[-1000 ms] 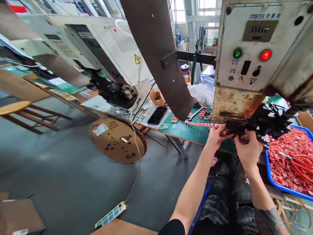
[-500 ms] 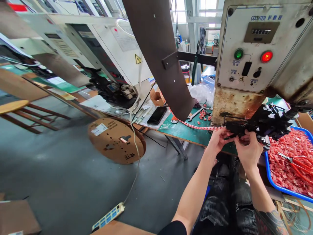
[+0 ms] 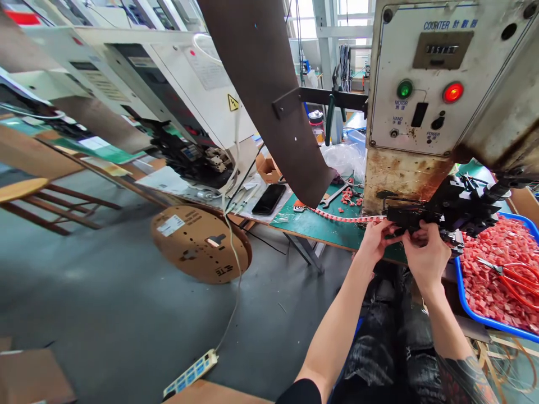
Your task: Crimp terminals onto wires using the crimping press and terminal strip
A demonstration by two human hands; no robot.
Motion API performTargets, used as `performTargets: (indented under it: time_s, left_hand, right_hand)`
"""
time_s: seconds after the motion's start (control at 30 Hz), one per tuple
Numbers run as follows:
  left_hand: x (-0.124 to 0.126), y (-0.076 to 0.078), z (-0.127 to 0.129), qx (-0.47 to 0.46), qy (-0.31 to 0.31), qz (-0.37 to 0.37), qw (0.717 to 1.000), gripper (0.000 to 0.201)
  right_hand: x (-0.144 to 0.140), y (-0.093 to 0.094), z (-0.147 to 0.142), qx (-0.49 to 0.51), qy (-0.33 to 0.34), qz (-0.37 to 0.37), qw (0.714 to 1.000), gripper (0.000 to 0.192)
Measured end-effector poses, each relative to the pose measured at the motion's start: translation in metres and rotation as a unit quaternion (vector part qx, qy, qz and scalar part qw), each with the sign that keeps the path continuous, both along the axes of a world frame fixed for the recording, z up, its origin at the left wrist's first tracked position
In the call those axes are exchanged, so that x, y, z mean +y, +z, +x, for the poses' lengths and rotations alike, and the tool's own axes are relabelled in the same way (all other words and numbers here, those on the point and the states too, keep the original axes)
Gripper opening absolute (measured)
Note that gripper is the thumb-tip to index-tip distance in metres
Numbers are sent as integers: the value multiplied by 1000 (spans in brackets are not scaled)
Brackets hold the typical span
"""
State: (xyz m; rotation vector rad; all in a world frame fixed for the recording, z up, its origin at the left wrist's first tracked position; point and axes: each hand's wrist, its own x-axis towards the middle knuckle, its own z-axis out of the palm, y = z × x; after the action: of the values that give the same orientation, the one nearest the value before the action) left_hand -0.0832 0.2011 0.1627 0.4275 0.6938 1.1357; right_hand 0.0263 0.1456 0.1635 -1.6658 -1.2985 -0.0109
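Note:
My left hand point(image 3: 376, 242) is at the front of the black press head point(image 3: 410, 217), where a red-and-white strip point(image 3: 345, 219) enters from the left. Its fingers are bent together against the mechanism, and what lies between them is hidden. Close beside it, my right hand point(image 3: 427, 251) also has curled fingers pressed to the front of the black head. Whatever those fingertips grip is too small or covered to make out. Above both hands rises the machine's control panel point(image 3: 421, 84), with a green and a red button.
At the right a blue tray point(image 3: 471, 314) holds many small red pieces with red-handled pliers point(image 3: 517, 280) on top. A phone point(image 3: 269, 199) and a wrench point(image 3: 334, 196) lie on the green table. A cardboard reel point(image 3: 197, 241) and a power strip point(image 3: 191, 373) are at lower left.
The view has shifted slightly. Both hands stay at the black press head with nearly the same finger positions.

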Motion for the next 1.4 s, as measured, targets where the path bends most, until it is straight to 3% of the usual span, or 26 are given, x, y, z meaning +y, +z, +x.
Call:
performTargets:
  time_s: [0.17, 0.3, 0.47, 0.63, 0.93, 1.4]
  left_hand:
    - [-2, -1, -4, -38, -23, -24, 999, 20]
    - [2, 0, -10, -54, 2, -50, 997, 18]
    - [6, 3, -11, -12, 13, -7, 1000, 23]
    - [6, 5, -11, 10, -4, -10, 1000, 19]
    - [4, 7, -11, 4, -5, 9, 1000, 17]
    - [3, 3, -16, -24, -58, -13, 998, 17]
  right_hand:
    - [1, 1, 0, 7, -2, -5, 1000, 25]
    - [3, 1, 1, 5, 6, -13, 1000, 25]
    - [4, -1, 2, 2, 14, -11, 1000, 23]
    - [4, -1, 0, 7, 6, -12, 1000, 23]
    - [2, 1, -1, -10, -13, -10, 1000, 22]
    - [0, 1, -2, -22, -29, 4, 999, 21]
